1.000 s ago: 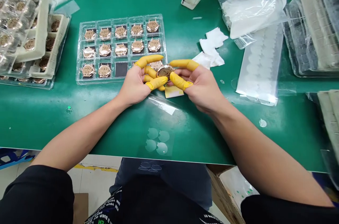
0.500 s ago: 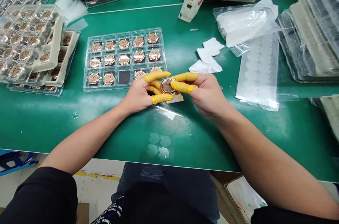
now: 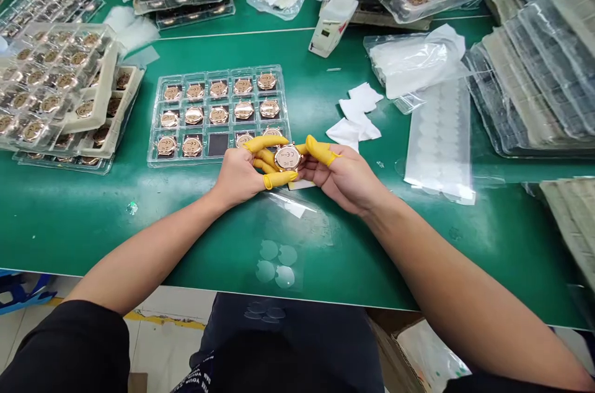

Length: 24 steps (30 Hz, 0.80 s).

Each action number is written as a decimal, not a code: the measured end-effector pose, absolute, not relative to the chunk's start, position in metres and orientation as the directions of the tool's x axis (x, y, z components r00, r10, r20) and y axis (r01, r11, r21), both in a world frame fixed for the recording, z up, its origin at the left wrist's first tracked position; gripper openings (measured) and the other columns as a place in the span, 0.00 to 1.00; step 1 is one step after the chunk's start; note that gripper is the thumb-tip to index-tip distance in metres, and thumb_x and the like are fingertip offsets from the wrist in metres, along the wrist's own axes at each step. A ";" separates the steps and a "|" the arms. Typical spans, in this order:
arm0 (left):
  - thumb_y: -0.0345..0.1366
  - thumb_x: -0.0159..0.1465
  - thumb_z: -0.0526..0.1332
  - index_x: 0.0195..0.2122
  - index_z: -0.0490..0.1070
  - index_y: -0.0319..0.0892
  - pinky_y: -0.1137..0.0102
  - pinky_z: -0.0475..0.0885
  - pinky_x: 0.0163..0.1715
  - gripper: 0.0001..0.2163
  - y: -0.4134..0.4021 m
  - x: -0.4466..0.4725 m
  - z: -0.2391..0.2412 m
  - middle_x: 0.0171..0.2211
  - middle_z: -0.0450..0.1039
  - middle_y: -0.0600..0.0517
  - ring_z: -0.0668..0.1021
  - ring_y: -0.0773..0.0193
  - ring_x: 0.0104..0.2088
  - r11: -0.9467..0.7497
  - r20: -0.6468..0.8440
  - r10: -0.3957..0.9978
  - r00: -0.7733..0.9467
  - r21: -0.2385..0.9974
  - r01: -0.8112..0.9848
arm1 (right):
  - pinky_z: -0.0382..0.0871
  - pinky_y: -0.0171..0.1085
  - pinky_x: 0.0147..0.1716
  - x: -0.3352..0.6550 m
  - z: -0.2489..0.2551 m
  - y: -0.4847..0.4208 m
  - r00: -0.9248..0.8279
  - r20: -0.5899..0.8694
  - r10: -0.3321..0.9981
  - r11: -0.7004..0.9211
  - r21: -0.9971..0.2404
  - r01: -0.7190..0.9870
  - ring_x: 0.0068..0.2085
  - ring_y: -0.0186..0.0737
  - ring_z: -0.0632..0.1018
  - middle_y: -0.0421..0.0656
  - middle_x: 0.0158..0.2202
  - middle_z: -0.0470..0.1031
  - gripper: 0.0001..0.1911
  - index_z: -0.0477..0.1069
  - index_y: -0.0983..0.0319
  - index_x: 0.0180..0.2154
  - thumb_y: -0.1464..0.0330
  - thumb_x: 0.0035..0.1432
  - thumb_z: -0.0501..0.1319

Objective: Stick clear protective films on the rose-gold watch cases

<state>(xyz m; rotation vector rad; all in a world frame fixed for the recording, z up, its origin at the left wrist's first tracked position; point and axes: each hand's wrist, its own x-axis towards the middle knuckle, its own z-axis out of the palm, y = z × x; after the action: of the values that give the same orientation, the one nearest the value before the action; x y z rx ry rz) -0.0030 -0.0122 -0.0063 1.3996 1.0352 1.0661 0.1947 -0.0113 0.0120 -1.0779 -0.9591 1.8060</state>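
Observation:
A rose-gold watch case (image 3: 287,158), its marked back turned up, is held above the green table. My left hand (image 3: 248,167), in yellow finger cots, is closed on its left side, with fingers above and thumb below. At the case's right edge is my right hand (image 3: 341,173); its cot-covered thumb is raised off the case and its fingertips are partly hidden beside or behind it. Just behind my left hand lies a clear tray (image 3: 153,132) of similar watch cases, with one bare compartment in its front row. A small pale block (image 3: 301,184) shows under the hands.
Stacked trays of watch cases (image 3: 51,83) stand at left, with more at the back. White wipes (image 3: 356,114), a dispenser bottle (image 3: 332,21) and a sheet of film pieces (image 3: 439,145) lie to the right. Round clear films (image 3: 277,263) rest near the front edge.
My right thumb has lifted off the watch case, and more of its back shows. The left hand keeps its hold. The camera view has shifted slightly.

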 end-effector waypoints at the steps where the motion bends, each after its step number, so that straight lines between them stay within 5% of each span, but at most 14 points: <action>1: 0.41 0.47 0.81 0.51 0.80 0.39 0.76 0.81 0.32 0.30 -0.012 -0.003 -0.006 0.33 0.83 0.52 0.82 0.69 0.30 -0.071 0.061 0.970 0.235 0.997 0.035 | 0.79 0.37 0.35 0.195 0.011 -0.011 -0.311 -0.304 0.901 -0.387 -0.885 -0.258 0.32 0.38 0.80 0.44 0.29 0.80 0.28 0.81 0.61 0.30 0.44 0.42 0.81; 7: 0.38 0.47 0.80 0.52 0.79 0.40 0.77 0.80 0.31 0.30 -0.013 -0.004 -0.009 0.31 0.82 0.54 0.82 0.70 0.28 -0.061 0.046 0.968 0.246 0.997 0.052 | 0.80 0.35 0.33 0.194 0.013 -0.013 -0.303 -0.306 0.903 -0.378 -0.900 -0.219 0.31 0.36 0.80 0.43 0.30 0.81 0.28 0.82 0.60 0.31 0.45 0.41 0.82; 13: 0.31 0.51 0.74 0.50 0.81 0.40 0.75 0.82 0.36 0.22 -0.015 -0.006 -0.017 0.33 0.84 0.54 0.84 0.68 0.31 -0.189 0.138 0.955 0.262 0.965 0.180 | 0.81 0.33 0.30 0.189 0.012 -0.018 -0.236 -0.338 0.911 -0.377 -0.915 -0.142 0.34 0.37 0.82 0.41 0.34 0.84 0.31 0.84 0.59 0.34 0.61 0.23 0.88; 18: 0.36 0.52 0.76 0.60 0.77 0.41 0.74 0.83 0.39 0.33 -0.017 -0.005 -0.015 0.37 0.85 0.53 0.85 0.67 0.33 -0.217 0.172 0.946 0.276 0.966 0.141 | 0.82 0.33 0.31 0.187 0.015 -0.018 -0.217 -0.355 0.909 -0.387 -0.914 -0.126 0.32 0.36 0.82 0.39 0.30 0.82 0.28 0.85 0.57 0.31 0.60 0.23 0.88; 24: 0.36 0.52 0.76 0.52 0.81 0.42 0.73 0.82 0.37 0.25 -0.017 -0.006 -0.011 0.34 0.84 0.54 0.84 0.67 0.32 -0.179 0.105 0.950 0.294 0.955 0.235 | 0.80 0.30 0.32 0.190 0.017 -0.015 -0.268 -0.388 0.882 -0.415 -0.908 -0.054 0.30 0.32 0.80 0.40 0.30 0.83 0.27 0.85 0.59 0.31 0.55 0.28 0.86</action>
<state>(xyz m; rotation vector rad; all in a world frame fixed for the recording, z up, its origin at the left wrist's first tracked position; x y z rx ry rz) -0.0065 -0.0172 -0.0106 1.6292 1.1040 0.9609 0.1896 -0.0149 0.0166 -1.2905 -1.0814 1.7628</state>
